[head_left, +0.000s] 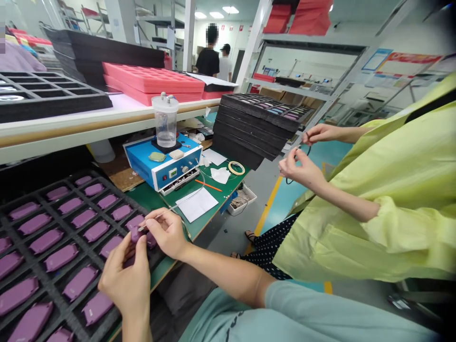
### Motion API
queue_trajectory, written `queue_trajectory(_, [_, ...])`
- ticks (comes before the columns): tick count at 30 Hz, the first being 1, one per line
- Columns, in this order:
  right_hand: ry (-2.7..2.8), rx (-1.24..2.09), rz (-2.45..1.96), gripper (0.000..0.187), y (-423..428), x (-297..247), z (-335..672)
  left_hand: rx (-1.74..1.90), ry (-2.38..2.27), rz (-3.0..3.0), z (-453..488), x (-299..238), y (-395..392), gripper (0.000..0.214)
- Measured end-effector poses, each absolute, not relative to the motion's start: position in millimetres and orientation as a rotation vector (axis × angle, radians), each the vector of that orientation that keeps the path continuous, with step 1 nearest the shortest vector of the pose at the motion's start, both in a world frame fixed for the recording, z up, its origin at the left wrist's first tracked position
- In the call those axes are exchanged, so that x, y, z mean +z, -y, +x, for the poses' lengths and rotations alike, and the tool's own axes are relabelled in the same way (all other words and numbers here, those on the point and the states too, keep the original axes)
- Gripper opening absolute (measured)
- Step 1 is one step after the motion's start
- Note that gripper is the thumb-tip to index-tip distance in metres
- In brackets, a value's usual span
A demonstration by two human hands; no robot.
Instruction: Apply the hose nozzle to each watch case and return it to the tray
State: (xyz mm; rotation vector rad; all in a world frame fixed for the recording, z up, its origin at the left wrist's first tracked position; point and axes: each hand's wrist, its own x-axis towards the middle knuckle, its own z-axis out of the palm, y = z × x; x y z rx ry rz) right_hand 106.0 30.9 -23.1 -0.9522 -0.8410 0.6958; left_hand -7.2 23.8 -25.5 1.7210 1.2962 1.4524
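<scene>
My left hand point(126, 282) is closed around a small purple plastic case point(135, 234), its thumb and fingers pinching the sides. Meeting it from the right, my right hand point(169, 235) grips a thin, pale, tube-like tool point(171, 208) whose tip touches or nearly touches the case. Fingers hide part of the case and the exact contact. Below and to the left lies a black foam tray point(52, 281) with rows of similar purple cases point(80, 282) in its compartments.
A blue control box point(142, 156) carries a clear canister point(166, 124). White paper point(197, 205), an orange stick point(208, 185) and a tape roll point(236, 167) lie on the green bench. Stacked black foam trays point(249, 130) stand behind. A co-worker in yellow point(384, 190) handles a black cord at right.
</scene>
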Motion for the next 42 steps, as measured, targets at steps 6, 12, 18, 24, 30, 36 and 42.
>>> queue_trajectory(6, [0.841, 0.689, -0.941, 0.032, -30, -26, 105, 1.501, -1.380, 1.672, -3, -15, -19, 0.037])
queue_trajectory(12, [0.833, 0.704, -0.933, 0.029, -30, -24, 104, 1.486, -1.398, 1.641, -3, -16, -20, 0.045])
queue_trajectory(18, [0.833, 0.675, -0.950, 0.028, -33, -23, 104, 1.499, -1.388, 1.737, -3, -14, -22, 0.040])
queue_trajectory(24, [0.844, 0.701, -0.959, 0.032, -40, -31, 107, 1.580, -1.456, 1.897, 0, -13, -26, 0.041])
queue_trajectory(30, [0.835, 0.674, -0.992, 0.039, -36, -31, 107, 1.584, -1.380, 1.935, -1, -15, -24, 0.032])
queue_trajectory(36, [0.860, 0.657, -1.028, 0.043, -35, -32, 110, 1.583, -1.346, 1.931, 0, -19, -24, 0.033])
queue_trajectory(42, [0.862, 0.638, -1.008, 0.036, -30, -34, 108, 1.559, -1.330, 1.898, -1, -24, -21, 0.028])
